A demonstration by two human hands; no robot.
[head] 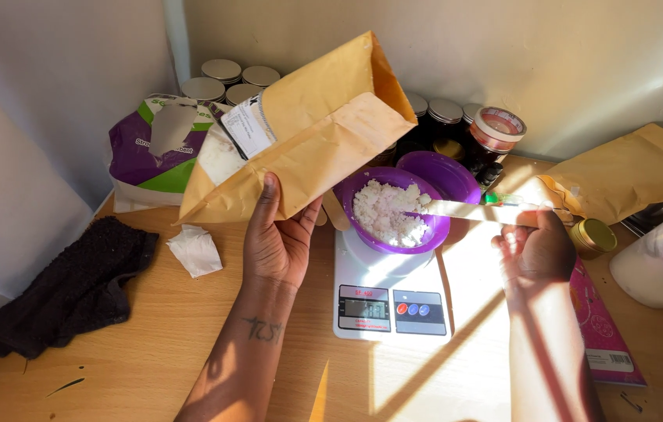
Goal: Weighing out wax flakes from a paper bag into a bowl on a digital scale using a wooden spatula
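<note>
A black cloth (pixel 73 285) and a crumpled tissue (pixel 195 250) lie on the desk (pixel 152 352). The left hand (pixel 278 234) is clamped on a tilted paper bag (pixel 308 129). Beside it a purple bowl (pixel 391 211) of white flakes sits on a scale (pixel 390 297). The right hand (pixel 539 250) grips a flat stick (pixel 472 209) reaching into the bowl.

Matt kraft-paper bag (pixel 324 133); glossy purple plastic bowl (pixel 394 234). Smooth wooden tabletop (pixel 152 344), rough dark cloth (pixel 73 289), shiny metal jar lids (pixel 222 70).

The scale's (pixel 392 301) platform sits hidden under the purple bowl (pixel 391 209) — its display digits are too small to tell.
</note>
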